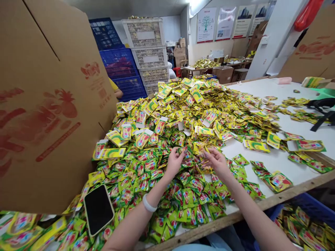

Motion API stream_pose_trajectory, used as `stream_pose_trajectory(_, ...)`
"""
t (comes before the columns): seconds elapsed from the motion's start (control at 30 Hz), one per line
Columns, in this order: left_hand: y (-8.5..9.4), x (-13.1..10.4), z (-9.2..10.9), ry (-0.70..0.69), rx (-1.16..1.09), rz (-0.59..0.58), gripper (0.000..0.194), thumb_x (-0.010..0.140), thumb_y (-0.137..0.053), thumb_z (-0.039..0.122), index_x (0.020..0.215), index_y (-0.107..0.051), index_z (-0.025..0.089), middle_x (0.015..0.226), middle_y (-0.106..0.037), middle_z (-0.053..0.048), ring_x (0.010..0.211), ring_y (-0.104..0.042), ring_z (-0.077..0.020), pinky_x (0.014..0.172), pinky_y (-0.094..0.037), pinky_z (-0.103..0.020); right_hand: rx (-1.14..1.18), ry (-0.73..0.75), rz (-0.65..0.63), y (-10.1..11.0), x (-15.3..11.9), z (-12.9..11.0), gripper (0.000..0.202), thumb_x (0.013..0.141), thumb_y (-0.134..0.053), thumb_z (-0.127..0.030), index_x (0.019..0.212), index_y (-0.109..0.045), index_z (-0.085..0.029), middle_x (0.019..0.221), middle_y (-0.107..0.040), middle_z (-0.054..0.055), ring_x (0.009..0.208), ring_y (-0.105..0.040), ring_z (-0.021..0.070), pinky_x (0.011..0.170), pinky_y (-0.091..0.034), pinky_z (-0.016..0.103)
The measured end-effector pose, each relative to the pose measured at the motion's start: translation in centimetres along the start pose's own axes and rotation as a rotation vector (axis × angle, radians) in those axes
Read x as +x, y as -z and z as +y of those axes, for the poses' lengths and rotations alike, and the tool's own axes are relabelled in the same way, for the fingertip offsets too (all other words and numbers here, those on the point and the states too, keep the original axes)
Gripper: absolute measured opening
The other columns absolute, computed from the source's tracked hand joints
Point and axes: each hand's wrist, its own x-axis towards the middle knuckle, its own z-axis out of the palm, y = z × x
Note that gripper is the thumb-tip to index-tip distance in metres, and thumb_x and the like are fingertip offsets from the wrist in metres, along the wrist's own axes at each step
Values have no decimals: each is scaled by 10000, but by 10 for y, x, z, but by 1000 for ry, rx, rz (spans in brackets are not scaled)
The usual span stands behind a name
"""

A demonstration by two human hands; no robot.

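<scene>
My left hand (176,161) is pinched on a small green candy packet (186,153) at the middle of the pile. Close by on the right, my right hand (217,162) has its thumb and fingers together on a small yellow packet (204,150), partly hidden by the fingers. Around and below both hands lie many loose green packets (190,197) with red fruit prints. Behind them rises a heap of yellow packets (230,108). Mixed in are yellow-green boxes (143,138), some with open white flaps.
A large cardboard carton (52,115) stands at the left. A phone (98,210) lies on the packets. The white table (280,167) has a wooden edge, with a blue crate (309,205) of packets below right. Stacked crates (146,35) and part of another person's arm (117,92) are behind.
</scene>
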Motion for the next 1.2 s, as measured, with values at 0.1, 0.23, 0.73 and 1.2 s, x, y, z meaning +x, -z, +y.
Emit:
stream_pose_trajectory(0.1,-6,-15,7,20,-196,101,481,725,-740,565,971,-586,182,724,-615,9,698,-653,-174,639,-579,-309,97,-43,-32,-10,-7,-2,466,704,-796,-531,959,-570,-213,719,-711,-3,478,-629,131,446,-541,248)
stream_pose_trajectory(0.23,-25,-37,10,66,-398,168,433,718,-773,503,964,-600,191,812,-685,-19,721,-665,-172,691,-572,-302,4,-16,-62,-38,-14,12,438,785,-711,-570,932,-457,-245,556,-611,-71,348,-525,114,360,-438,219)
stream_pose_trajectory(0.73,-32,-49,-3,100,-510,301,422,671,-829,444,925,-619,182,774,-681,3,597,-589,-111,562,-471,-215,-148,97,14,-63,-16,40,419,876,-573,-610,998,-383,-257,513,-472,-106,373,-408,102,377,-301,211)
stream_pose_trajectory(1.2,-40,-54,-10,80,-400,366,568,718,-705,662,1018,-660,182,1074,-714,-104,1061,-651,-258,939,-522,-376,-201,227,200,-63,-23,44,368,832,-677,-538,954,-474,-257,770,-605,0,667,-586,162,546,-490,255)
